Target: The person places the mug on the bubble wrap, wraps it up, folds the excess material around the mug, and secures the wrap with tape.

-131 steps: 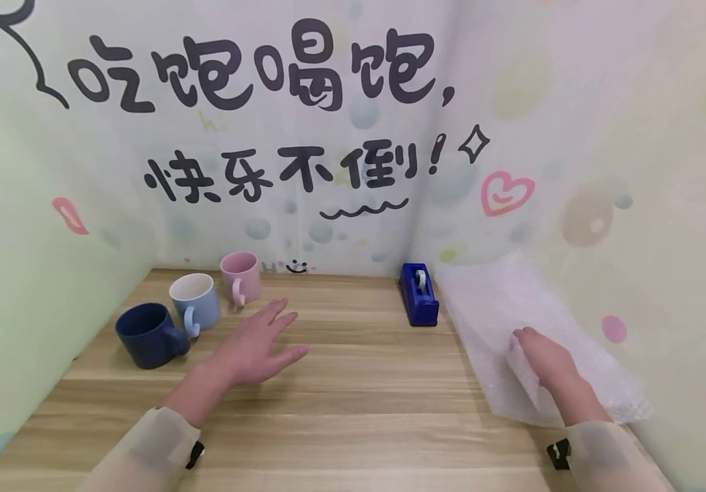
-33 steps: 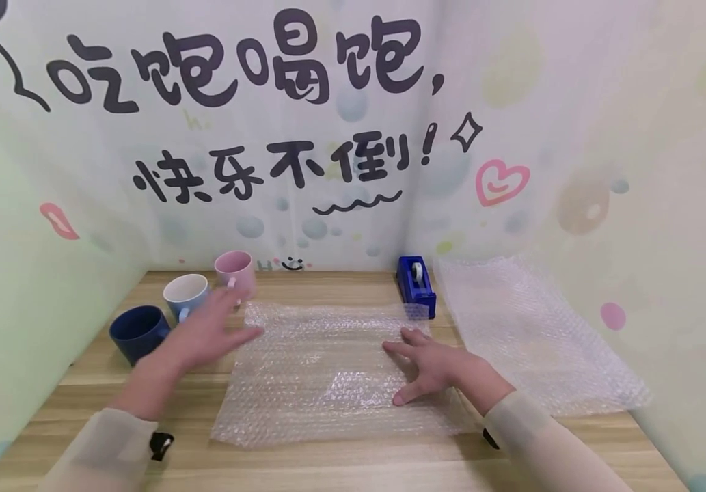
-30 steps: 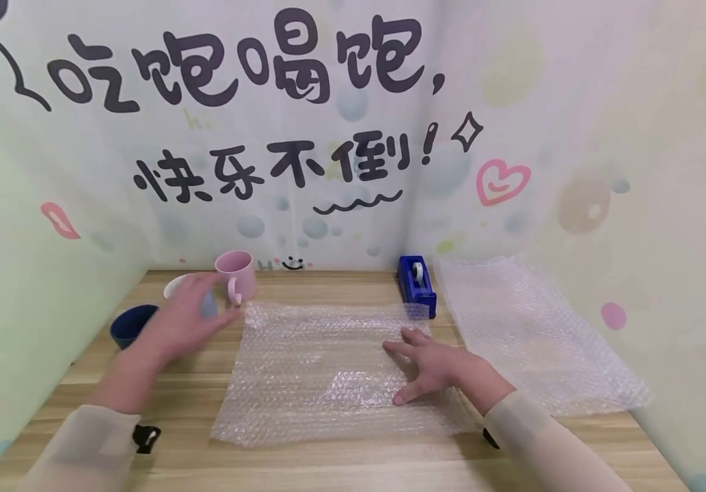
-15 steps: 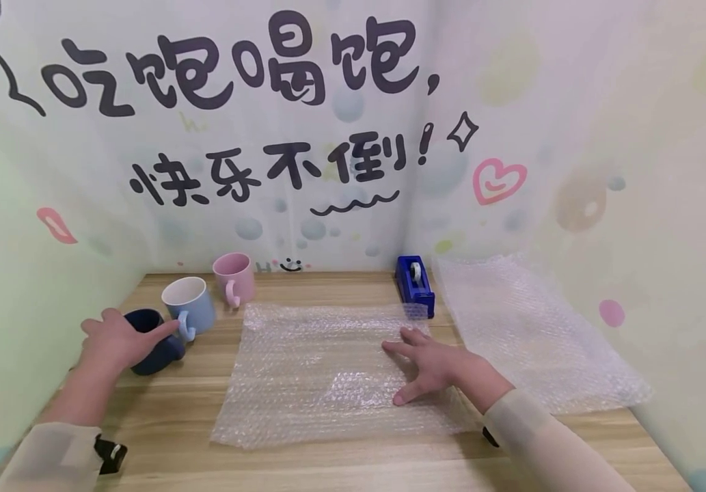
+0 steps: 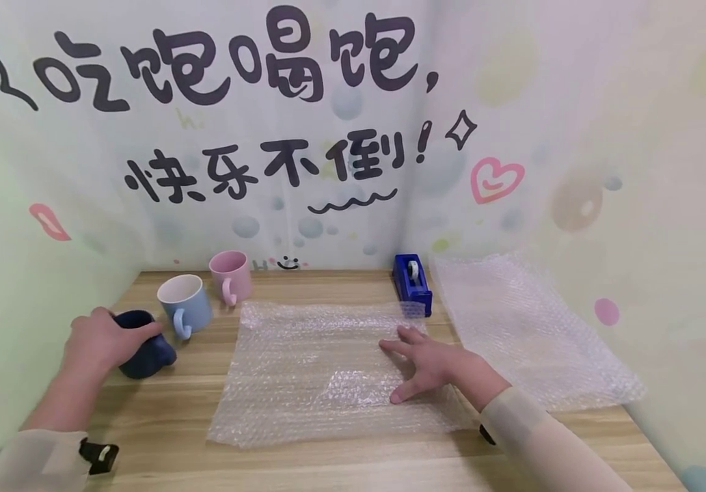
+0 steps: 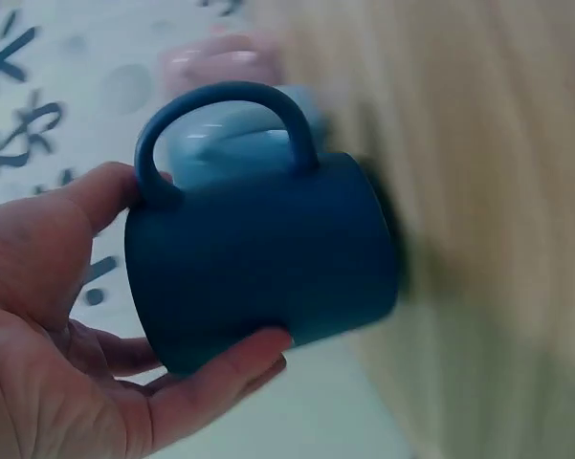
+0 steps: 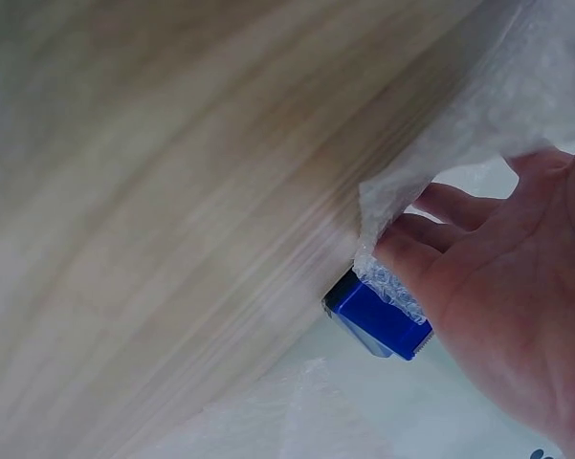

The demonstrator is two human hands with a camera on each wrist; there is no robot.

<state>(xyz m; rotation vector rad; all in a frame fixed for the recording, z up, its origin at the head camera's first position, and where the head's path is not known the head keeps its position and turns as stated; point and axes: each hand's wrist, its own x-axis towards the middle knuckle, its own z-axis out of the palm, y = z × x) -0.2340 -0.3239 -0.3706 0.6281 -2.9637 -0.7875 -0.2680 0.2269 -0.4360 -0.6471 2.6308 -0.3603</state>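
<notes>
My left hand [image 5: 96, 345] grips a dark navy mug [image 5: 151, 355] by its rim and side, at the left of the table. In the left wrist view the thumb and fingers lie on opposite sides of the mug [image 6: 258, 258], whose handle faces away from the palm. The mug is close over the wooden tabletop. My right hand [image 5: 429, 365] rests with spread fingers on the right part of a sheet of clear bubble wrap [image 5: 297, 383], which lies flat in the middle of the table. The right wrist view shows fingertips at the edge of the wrap [image 7: 387, 206].
Behind the navy mug stand a light blue mug [image 5: 189, 311] and a pink mug [image 5: 234, 273]. A blue tape dispenser [image 5: 413, 294] is at the back, its front overlapped by the sheet's corner. More bubble wrap [image 5: 531, 335] lies along the right side, beside the wall.
A bubble wrap sheet has come from the right pile to the middle. My left hand has moved left, past the other mugs, and taken hold of the navy mug. My right hand stays put lately.
</notes>
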